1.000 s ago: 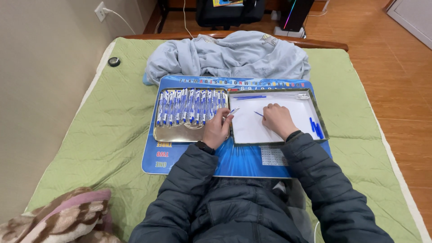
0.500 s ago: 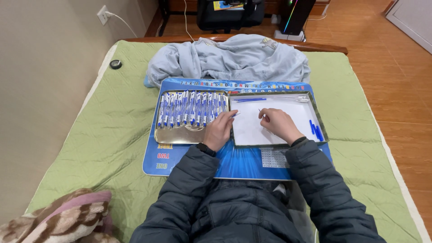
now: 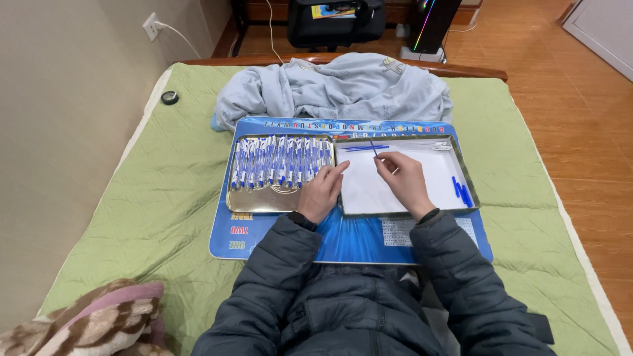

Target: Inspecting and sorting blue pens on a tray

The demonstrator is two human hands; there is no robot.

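My right hand (image 3: 401,179) is over the white-lined tray (image 3: 395,206) and pinches a thin blue pen refill (image 3: 373,149) that points away from me. Two loose blue refills (image 3: 361,148) lie near the tray's far left corner. Several blue pen caps (image 3: 462,190) lie at its right side. My left hand (image 3: 323,190) rests on the shared edge of the two trays, fingers slightly curled, holding nothing. Just left of it, a metal tray (image 3: 254,202) holds a row of several blue and white pens (image 3: 280,160).
Both trays sit on a blue board (image 3: 361,240) on a green quilted bed (image 3: 158,198). A light blue garment (image 3: 336,89) is heaped beyond the board. A small black round object (image 3: 169,97) lies at the far left; a patterned blanket (image 3: 86,326) is at near left.
My right hand has moved up the white tray and lifted a blue refill off it. My left hand has stayed at the trays' shared edge.
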